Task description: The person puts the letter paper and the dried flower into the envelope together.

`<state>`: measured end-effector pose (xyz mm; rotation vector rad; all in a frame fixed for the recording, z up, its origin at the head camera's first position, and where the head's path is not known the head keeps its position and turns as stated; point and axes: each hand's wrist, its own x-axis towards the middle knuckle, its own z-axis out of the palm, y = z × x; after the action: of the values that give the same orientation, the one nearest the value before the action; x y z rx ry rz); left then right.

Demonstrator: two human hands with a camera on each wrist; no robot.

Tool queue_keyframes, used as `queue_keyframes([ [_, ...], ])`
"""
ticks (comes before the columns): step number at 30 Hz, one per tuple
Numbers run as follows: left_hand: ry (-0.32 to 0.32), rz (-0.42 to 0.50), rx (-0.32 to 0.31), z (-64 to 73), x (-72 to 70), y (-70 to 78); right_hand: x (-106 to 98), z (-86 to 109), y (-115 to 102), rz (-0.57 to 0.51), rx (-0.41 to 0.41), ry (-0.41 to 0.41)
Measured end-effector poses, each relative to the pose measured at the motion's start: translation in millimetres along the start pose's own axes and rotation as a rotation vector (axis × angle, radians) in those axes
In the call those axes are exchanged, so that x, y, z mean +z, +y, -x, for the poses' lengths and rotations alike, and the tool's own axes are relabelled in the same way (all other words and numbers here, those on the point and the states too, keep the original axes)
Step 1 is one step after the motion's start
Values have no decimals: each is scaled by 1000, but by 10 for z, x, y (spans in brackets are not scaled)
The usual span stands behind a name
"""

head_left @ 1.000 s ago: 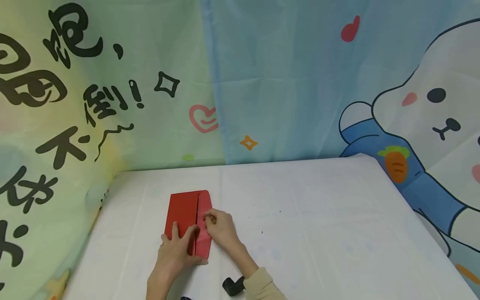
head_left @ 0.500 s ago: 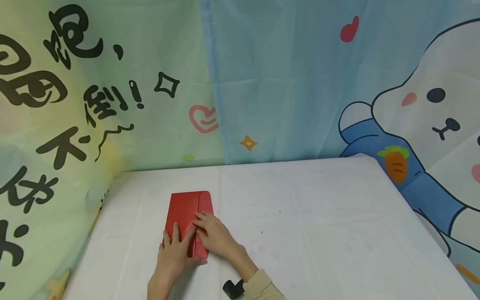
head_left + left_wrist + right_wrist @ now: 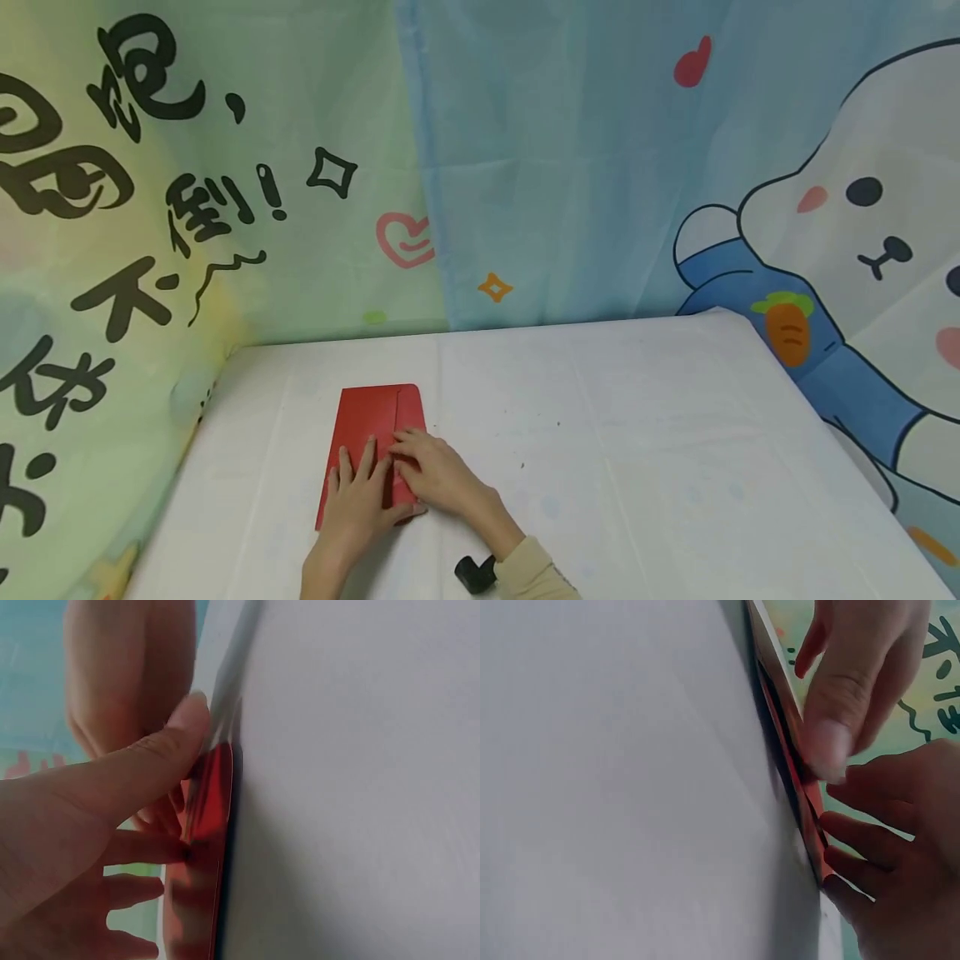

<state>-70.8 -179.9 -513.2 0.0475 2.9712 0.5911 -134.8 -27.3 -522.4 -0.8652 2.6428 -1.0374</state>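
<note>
A red paper envelope (image 3: 360, 417) lies on the white-covered table, its flap (image 3: 409, 408) folded along the right side. My left hand (image 3: 352, 504) rests on its lower part with fingers spread, the thumb by the lower right edge. My right hand (image 3: 438, 475) lies over the flap, fingertips pressing near the flap's edge and close to the left forefinger. In the left wrist view, the left thumb stands over a corner of the red envelope (image 3: 214, 795). The right wrist view shows the right fingers (image 3: 870, 847) touching the envelope; a narrow gap shows along its side.
A small black curved object (image 3: 474, 575) lies near the front, partly behind the right sleeve (image 3: 534, 571). The white tablecloth (image 3: 637, 450) stretches right and back, with a few dark specks on it. Printed curtains (image 3: 555, 167) stand behind and at the left.
My right hand has moved left from the flap's outer edge onto its inner edge, and the flap lies closer to the envelope. My left hand has shifted slightly, its thumb moving right and up.
</note>
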Motion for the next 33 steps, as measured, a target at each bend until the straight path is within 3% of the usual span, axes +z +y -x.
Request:
queue_keyframes([
  [9, 73, -76, 7, -88, 41, 105, -322, 223, 142, 3, -65, 109],
  [12, 160, -69, 58, -110, 48, 126, -417, 340, 213, 24, -75, 146],
  [17, 296, -18, 199, -177, 33, 160, -546, 482, 337, 93, -81, 239],
  [21, 312, -10, 242, -207, 18, 183, -649, 554, 414, 158, -93, 280],
  [27, 293, -27, 225, -199, 13, 172, -764, 633, 485, 281, -105, 330],
  [33, 357, -40, 246, -186, -5, 167, -845, 689, 484, 329, -147, 397],
])
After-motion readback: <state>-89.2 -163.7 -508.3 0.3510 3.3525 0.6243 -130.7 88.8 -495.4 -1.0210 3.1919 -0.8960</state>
